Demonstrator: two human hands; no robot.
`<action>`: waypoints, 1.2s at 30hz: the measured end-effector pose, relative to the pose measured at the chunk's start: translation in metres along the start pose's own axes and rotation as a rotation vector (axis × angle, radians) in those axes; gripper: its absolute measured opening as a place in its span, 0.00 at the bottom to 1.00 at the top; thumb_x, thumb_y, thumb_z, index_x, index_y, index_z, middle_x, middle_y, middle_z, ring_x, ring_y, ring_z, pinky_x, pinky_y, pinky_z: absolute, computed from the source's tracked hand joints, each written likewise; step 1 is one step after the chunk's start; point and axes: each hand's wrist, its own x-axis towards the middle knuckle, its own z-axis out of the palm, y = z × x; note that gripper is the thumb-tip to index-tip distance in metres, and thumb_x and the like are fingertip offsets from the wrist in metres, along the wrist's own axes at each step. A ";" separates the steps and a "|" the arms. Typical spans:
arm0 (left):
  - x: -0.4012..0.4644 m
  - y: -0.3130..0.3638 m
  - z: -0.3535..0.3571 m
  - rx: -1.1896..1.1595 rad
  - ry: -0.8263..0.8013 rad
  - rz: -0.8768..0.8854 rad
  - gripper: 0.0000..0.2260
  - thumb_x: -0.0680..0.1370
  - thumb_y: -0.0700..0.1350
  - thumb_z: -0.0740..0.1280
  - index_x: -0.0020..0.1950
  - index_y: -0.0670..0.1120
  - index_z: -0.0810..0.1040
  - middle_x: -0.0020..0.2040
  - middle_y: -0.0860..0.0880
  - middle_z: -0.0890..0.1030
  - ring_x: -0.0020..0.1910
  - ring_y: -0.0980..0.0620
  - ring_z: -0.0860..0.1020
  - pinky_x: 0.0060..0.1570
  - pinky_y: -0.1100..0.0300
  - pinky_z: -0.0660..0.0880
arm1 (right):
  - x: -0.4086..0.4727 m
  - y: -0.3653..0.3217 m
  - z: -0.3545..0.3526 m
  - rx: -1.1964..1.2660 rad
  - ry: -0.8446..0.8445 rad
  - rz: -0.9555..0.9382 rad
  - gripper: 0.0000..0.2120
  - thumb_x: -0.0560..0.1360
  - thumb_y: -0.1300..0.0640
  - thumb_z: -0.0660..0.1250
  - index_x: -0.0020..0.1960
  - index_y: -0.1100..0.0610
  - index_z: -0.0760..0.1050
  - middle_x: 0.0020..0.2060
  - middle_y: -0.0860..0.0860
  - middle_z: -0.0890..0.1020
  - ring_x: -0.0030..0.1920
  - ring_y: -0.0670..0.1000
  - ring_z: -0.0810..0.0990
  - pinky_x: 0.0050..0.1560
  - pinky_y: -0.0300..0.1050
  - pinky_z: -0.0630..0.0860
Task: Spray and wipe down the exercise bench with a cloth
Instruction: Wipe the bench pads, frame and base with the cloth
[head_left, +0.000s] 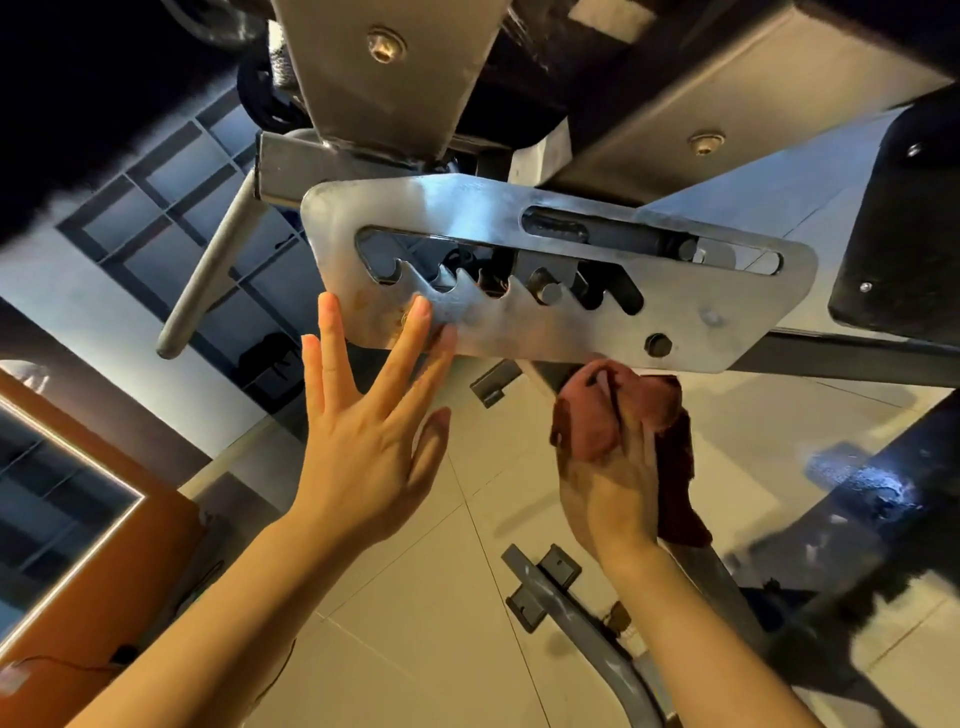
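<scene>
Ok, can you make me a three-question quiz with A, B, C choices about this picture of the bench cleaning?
1. Where is the cloth?
A. on the floor
B. just under the metal plate's lower edge
C. on the black pad

2. What colour is the cloth?
A. reddish-brown
B. white
C. blue

3. How is the left hand?
A. a fist
B. gripping a bottle
C. fingers spread straight

Answers: 1 B, the right hand holds it there. 2 A, it looks dark red. 3 C, its fingertips touch the plate.

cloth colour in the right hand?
Dull reddish-brown cloth, bunched in the right hand; head view, the only one.
</scene>
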 end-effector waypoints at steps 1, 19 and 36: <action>0.000 0.001 0.001 0.007 0.003 -0.009 0.26 0.82 0.54 0.51 0.79 0.49 0.53 0.80 0.48 0.51 0.74 0.29 0.39 0.72 0.36 0.35 | -0.015 0.014 0.003 0.075 -0.033 0.152 0.24 0.76 0.48 0.58 0.71 0.52 0.66 0.67 0.58 0.72 0.65 0.63 0.73 0.69 0.51 0.67; -0.025 0.082 0.066 -0.121 -0.021 0.022 0.24 0.83 0.52 0.53 0.78 0.48 0.60 0.78 0.46 0.56 0.78 0.43 0.50 0.72 0.36 0.38 | -0.046 0.002 0.031 0.018 -0.038 0.302 0.26 0.82 0.43 0.47 0.73 0.57 0.64 0.70 0.57 0.70 0.73 0.59 0.62 0.75 0.64 0.48; -0.024 0.103 0.079 -0.332 -0.033 0.006 0.23 0.83 0.52 0.50 0.77 0.46 0.58 0.78 0.47 0.53 0.78 0.52 0.44 0.74 0.39 0.45 | -0.039 -0.007 0.031 0.111 0.062 0.292 0.22 0.83 0.47 0.48 0.76 0.44 0.54 0.73 0.55 0.63 0.75 0.62 0.59 0.73 0.70 0.52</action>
